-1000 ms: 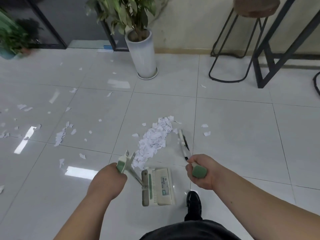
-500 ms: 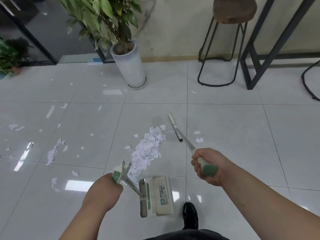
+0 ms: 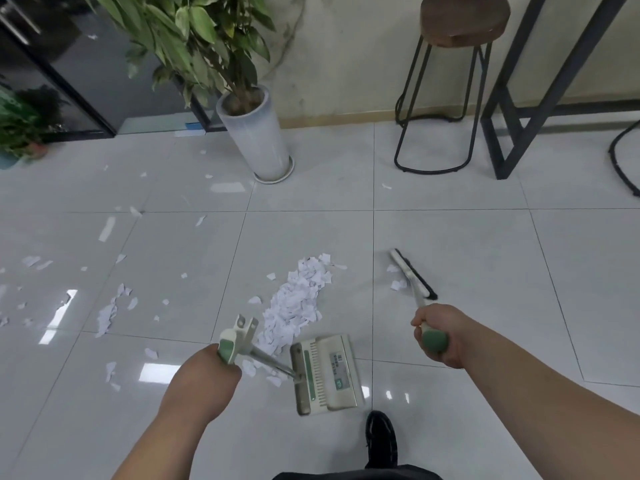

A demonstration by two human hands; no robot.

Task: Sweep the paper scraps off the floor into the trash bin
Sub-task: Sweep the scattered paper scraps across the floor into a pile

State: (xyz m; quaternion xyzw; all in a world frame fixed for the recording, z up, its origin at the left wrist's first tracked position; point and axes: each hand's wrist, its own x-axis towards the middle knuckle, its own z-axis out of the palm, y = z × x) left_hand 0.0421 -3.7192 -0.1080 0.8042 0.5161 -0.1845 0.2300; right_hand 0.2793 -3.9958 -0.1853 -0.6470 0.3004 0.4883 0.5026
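Note:
A heap of white paper scraps (image 3: 297,298) lies on the tiled floor in front of me. My left hand (image 3: 204,374) grips the green-and-white handle of a cream dustpan (image 3: 325,374), which rests on the floor just below the heap. My right hand (image 3: 441,336) grips the green handle end of a broom (image 3: 412,274), whose white head with black bristles sits to the right of the heap beside two loose scraps (image 3: 397,284). More scraps (image 3: 110,308) are scattered over the tiles to the left. No trash bin is in view.
A potted plant in a tall white pot (image 3: 258,133) stands at the back. A bar stool (image 3: 446,81) and a black metal table frame (image 3: 519,109) stand at the back right. My black shoe (image 3: 381,439) is near the bottom edge.
The broom head has swung from beside the heap's right edge out to the right and farther away. My right hand moved right with it. The dustpan stays put.

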